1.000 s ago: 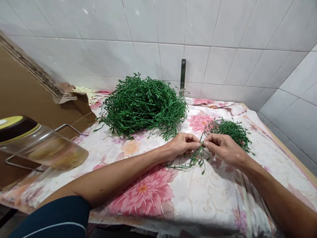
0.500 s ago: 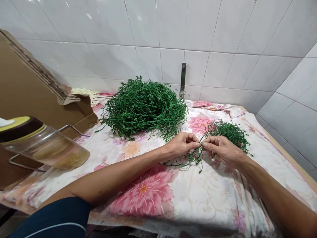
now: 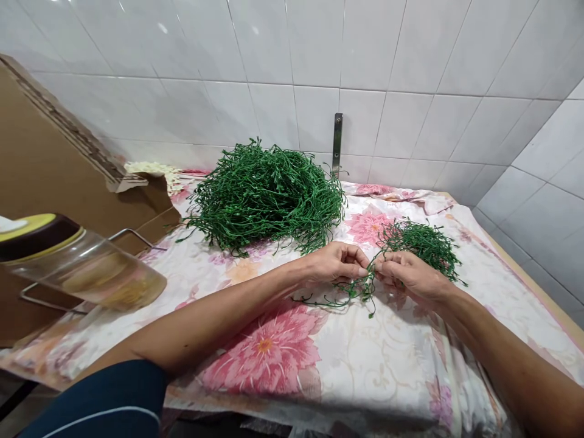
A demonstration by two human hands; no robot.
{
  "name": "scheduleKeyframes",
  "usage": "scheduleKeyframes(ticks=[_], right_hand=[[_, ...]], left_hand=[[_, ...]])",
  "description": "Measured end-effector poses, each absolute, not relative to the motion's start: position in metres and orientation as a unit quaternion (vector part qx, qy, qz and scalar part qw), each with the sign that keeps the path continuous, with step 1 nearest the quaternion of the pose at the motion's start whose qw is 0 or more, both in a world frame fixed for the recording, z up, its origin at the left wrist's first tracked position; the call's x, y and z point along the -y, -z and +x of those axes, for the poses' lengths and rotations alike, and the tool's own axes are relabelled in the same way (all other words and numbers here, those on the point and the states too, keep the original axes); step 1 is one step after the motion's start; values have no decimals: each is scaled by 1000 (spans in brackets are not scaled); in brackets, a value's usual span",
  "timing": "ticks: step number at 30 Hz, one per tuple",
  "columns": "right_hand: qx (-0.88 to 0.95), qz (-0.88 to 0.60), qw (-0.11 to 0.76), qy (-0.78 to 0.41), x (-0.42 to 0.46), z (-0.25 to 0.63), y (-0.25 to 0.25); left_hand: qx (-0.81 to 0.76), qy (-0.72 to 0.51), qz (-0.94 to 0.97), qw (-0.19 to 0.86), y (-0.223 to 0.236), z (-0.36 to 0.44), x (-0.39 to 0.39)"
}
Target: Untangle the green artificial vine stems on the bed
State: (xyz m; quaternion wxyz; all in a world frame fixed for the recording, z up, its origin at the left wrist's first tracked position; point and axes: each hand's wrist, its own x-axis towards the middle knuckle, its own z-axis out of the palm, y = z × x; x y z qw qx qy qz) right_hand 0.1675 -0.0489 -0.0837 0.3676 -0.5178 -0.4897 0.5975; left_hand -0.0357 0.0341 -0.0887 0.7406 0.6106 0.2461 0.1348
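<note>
Starting at far left, lidded glass jar (image 3: 86, 271), large tangled heap of green artificial vine (image 3: 267, 198) at the table's back edge, left hand (image 3: 335, 264) and right hand (image 3: 410, 274) pinching one vine strand (image 3: 353, 293) mid-table, fingertips almost touching, smaller vine bunch (image 3: 422, 243) toward the right edge, floral cloth (image 3: 274, 359) beneath.

My left hand (image 3: 337, 263) sits just beside my right hand (image 3: 408, 274), its fingers (image 3: 352, 258) curled over and pinching against the thumb. The right hand pinches the same way, its fingertips (image 3: 378, 263) almost touching the left's. My bare left forearm (image 3: 219, 316) and right forearm (image 3: 506, 347) angle inward toward the left hand.
</note>
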Motion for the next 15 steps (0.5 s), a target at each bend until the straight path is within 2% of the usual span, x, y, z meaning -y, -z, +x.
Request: scheduleKeyframes(ticks=[5, 9, 15], right_hand=[[495, -467, 321, -658, 53, 170, 77], [518, -443, 285, -674, 54, 173, 77], [495, -507, 386, -591, 50, 169, 84]], left_hand=[[-219, -107, 608, 756, 86, -40, -39], [-196, -109, 682, 696, 81, -42, -42], [-198, -154, 720, 647, 79, -40, -37]])
